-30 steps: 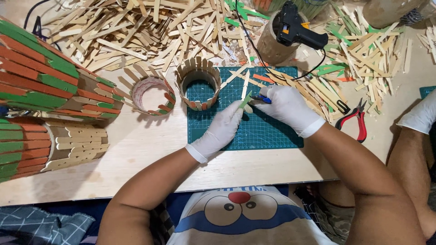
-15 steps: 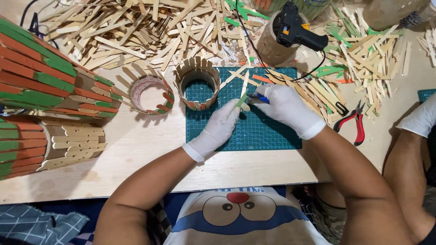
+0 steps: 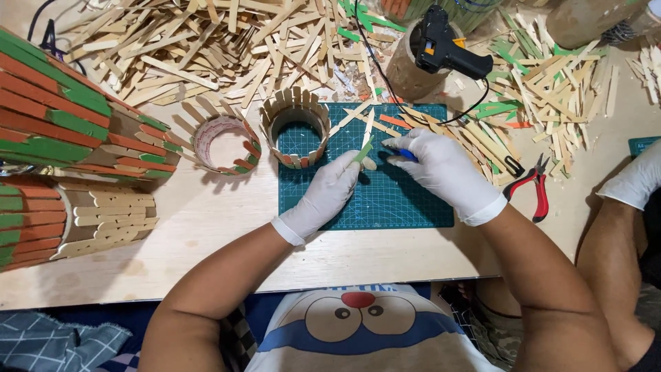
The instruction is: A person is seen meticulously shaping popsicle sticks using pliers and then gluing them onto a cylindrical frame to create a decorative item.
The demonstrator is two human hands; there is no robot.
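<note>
Your left hand (image 3: 329,194) pinches a green stick (image 3: 363,149) at its lower end, upright-ish over the green cutting mat (image 3: 385,200). Your right hand (image 3: 441,169) is closed on a blue-handled tool (image 3: 403,154), probably a small knife, tip hidden behind the fingers; it sits just beside the stick. Both hands are gloved and low over the mat, so the stick is between them, near the mat's top edge.

Step looks like trimming or shaping that stick. Next move calls for a firm hold on the stick and a short controlled stroke away from your left fingers.

A stick-clad ring (image 3: 296,131) stands on the mat's top-left corner, a second ring (image 3: 222,142) just left on the bench (image 3: 206,241). Glue gun (image 3: 447,48) rests on a tube behind; red pliers (image 3: 533,186) lie to your right. Another person's gloved hand (image 3: 637,179) is at the far right edge.
</note>
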